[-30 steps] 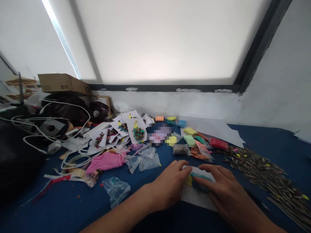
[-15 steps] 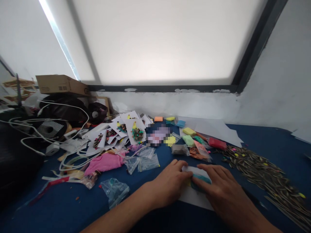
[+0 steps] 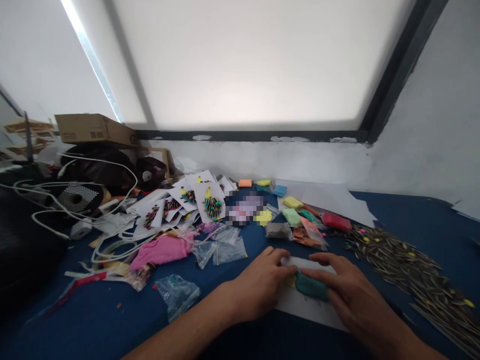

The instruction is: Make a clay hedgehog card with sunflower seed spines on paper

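Note:
A flattened piece of teal modelling clay [image 3: 312, 288] lies on a sheet of white paper [image 3: 305, 310] in front of me. Yellow clay [image 3: 288, 281] shows at its left end, partly covered by my left hand [image 3: 264, 280]. That hand is closed, its thumb against the clay's left edge and a curled finger on the paper. From the other side, my right hand [image 3: 347, 287] reaches in with fingers stretched out and apart, one along the top edge of the teal clay. The right palm and part of the paper are hidden.
Striped seeds [image 3: 405, 265] spread on the right. Clay packets, including a red one [image 3: 336, 221] and a grey one [image 3: 278, 231], lie beyond my hands. Seed-decorated cards [image 3: 212, 202], plastic bags [image 3: 178, 295], pink clay [image 3: 162, 250] and white cables [image 3: 101, 250] crowd the left.
My right hand has shifted right and lifted its thumb side off the clay, so more of the teal piece shows. My left hand has hardly moved.

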A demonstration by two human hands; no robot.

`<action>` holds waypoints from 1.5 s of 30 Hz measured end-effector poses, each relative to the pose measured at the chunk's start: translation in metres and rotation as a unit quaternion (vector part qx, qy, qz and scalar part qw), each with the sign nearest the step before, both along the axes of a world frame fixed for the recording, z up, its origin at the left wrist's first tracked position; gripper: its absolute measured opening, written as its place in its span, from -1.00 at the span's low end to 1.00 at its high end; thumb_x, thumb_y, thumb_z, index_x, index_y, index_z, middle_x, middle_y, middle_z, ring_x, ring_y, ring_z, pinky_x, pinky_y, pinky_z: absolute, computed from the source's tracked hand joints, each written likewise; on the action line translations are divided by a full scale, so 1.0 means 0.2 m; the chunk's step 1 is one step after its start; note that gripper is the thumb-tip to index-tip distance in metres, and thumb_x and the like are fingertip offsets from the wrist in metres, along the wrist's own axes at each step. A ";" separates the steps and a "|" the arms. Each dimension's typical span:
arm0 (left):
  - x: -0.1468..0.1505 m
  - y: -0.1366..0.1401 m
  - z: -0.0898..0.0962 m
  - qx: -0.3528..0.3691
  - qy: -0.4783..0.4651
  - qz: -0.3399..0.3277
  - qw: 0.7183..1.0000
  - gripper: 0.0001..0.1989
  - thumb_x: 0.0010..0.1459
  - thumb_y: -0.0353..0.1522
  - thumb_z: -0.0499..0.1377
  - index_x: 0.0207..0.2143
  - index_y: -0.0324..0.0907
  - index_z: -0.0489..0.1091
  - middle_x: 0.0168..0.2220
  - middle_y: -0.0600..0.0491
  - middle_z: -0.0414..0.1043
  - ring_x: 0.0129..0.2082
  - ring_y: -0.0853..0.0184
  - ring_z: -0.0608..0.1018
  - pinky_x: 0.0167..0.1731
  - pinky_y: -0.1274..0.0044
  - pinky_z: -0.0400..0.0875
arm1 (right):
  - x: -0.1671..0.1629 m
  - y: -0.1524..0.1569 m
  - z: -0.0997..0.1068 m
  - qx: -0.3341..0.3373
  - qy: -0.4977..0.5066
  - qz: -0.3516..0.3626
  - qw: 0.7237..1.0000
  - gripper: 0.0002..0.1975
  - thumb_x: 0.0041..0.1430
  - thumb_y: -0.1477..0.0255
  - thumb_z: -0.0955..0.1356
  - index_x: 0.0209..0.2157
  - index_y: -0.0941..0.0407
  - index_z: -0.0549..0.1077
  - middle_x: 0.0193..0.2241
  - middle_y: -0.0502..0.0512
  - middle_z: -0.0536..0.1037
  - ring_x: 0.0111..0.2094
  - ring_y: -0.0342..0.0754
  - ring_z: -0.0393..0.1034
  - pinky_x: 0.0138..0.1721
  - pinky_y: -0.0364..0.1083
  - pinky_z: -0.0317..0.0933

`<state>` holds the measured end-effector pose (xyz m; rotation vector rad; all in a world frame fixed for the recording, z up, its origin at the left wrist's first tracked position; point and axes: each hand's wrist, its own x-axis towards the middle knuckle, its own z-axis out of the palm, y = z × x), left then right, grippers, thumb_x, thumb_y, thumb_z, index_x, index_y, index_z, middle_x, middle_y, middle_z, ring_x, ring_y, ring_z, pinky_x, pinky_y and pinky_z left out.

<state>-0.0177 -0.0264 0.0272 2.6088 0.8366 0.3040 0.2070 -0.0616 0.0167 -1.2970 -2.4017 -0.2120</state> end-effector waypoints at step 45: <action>-0.01 0.01 -0.05 0.011 -0.052 -0.002 0.999 -0.55 0.10 -0.56 0.03 0.04 -0.12 0.32 0.13 -0.07 0.20 0.06 0.18 0.29 0.03 0.39 0.26 | -0.05 -0.07 -0.02 0.172 -0.080 0.059 0.980 -0.51 0.03 0.70 0.17 -0.10 0.06 0.51 -0.13 0.26 0.52 -0.15 0.09 0.41 -0.26 0.03 0.35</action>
